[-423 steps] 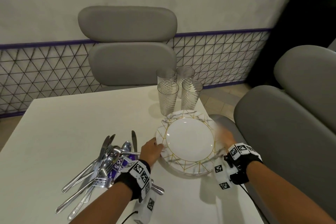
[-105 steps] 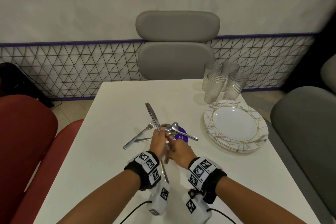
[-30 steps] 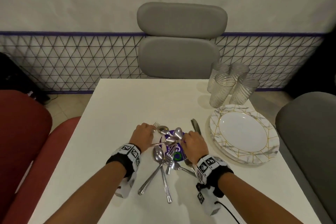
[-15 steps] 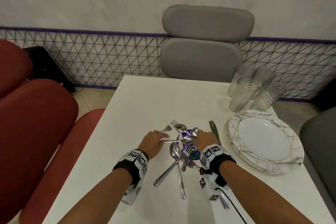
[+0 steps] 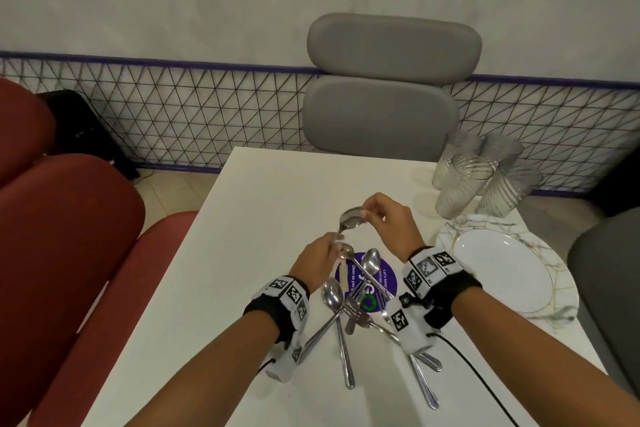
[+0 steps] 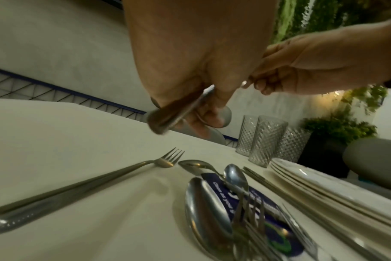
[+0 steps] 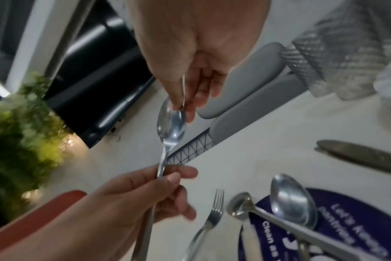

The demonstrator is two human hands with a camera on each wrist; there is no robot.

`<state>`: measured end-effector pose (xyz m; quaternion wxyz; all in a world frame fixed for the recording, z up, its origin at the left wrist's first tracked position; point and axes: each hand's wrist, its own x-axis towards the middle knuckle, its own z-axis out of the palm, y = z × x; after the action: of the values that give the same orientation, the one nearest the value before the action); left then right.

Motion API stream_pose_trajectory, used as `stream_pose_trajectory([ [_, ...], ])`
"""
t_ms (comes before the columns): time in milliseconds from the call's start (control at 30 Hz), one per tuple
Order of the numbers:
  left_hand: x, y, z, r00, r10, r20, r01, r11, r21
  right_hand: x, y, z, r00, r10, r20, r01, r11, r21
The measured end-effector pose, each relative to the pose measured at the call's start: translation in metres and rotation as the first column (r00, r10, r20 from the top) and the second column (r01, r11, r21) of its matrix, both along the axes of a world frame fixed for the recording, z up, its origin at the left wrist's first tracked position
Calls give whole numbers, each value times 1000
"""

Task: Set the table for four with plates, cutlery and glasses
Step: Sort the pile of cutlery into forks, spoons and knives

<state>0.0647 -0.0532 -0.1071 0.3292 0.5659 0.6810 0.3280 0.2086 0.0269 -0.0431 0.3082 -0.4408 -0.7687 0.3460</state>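
Note:
Above the white table (image 5: 256,218), both hands hold one spoon (image 5: 350,218). My left hand (image 5: 333,243) grips its handle, and my right hand (image 5: 366,216) pinches the rim of its bowl (image 7: 171,123). Under the hands lies a loose pile of spoons and forks (image 5: 346,305) across a purple round sticker (image 5: 386,276). One fork (image 6: 163,161) lies apart to the left of the pile, and a knife (image 7: 357,157) lies to its right. A stack of marbled plates (image 5: 505,274) sits at the right edge, with several ribbed glasses (image 5: 464,184) behind it.
A grey chair (image 5: 388,87) stands at the table's far side and another grey chair (image 5: 609,274) at the right. Red seats (image 5: 69,236) stand along the left. A wire mesh panel (image 5: 173,114) runs along the wall behind.
Both hands have risen from the cutlery pile with one spoon between them. The left hand now holds its handle and the right hand its bowl.

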Motion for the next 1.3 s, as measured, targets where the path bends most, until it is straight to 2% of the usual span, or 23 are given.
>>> stream_pose_trajectory([
  [67,-3,-1,2,998,59,26,-60,998,14,-7,8,-7,999,-34,-41,28,989,-146],
  [100,-7,-4,2,993,106,60,-107,994,10,-9,11,-15,999,-44,1,43,976,-214],
  [167,-18,-10,-3,968,222,115,-223,975,-10,-13,13,-37,972,-4,234,68,961,-269],
  [200,-23,-14,-5,951,277,136,-276,961,-29,-15,11,-49,918,45,395,54,971,-234],
  [267,-33,-22,-10,908,361,214,-354,932,-73,-21,5,-70,735,107,670,-62,994,-91],
  [333,-41,-29,-14,851,416,320,-397,909,-125,-26,-3,-82,606,100,789,-195,981,26],
  [400,-46,-36,-17,799,443,406,-407,896,-178,-30,-8,-87,562,69,824,-255,962,93],
  [467,-48,-41,-20,780,450,434,-403,893,-202,-32,-8,-87,537,57,842,-286,951,119],
  [500,-49,-43,-20,775,449,444,-399,893,-206,-32,-8,-86,543,64,837,-291,950,116],
  [567,-49,-46,-22,769,451,454,-398,893,-212,-32,-7,-82,618,68,783,-245,963,110],
  [633,-46,-47,-24,752,458,473,-403,889,-219,-33,-7,-72,749,15,662,-131,983,126],
  [700,-40,-46,-23,731,456,508,-395,889,-231,-35,-7,-60,876,-48,480,-2,995,103],
  [800,-23,-41,-16,708,417,570,-336,909,-248,-42,-14,-43,988,-8,157,35,985,-172],
  [900,-2,-38,-4,670,365,647,-254,931,-263,-50,-23,-35,998,15,-62,-37,932,-361],
  [1000,12,-37,5,559,365,744,-233,931,-281,-55,-28,-32,987,-54,-150,-19,895,-445],
  [1033,14,-37,6,543,372,753,-234,928,-290,-57,-28,-34,984,-66,-163,-13,897,-443],
  [1067,14,-38,7,541,380,750,-232,925,-301,-58,-29,-35,986,-61,-157,-12,906,-423],
  [1200,5,-49,7,566,416,712,-252,909,-331,-60,-30,-47,1000,1,26,7,951,-308],
  [1300,-10,-60,4,623,428,655,-289,904,-316,-56,-33,-51,999,-8,48,29,891,-453],
])
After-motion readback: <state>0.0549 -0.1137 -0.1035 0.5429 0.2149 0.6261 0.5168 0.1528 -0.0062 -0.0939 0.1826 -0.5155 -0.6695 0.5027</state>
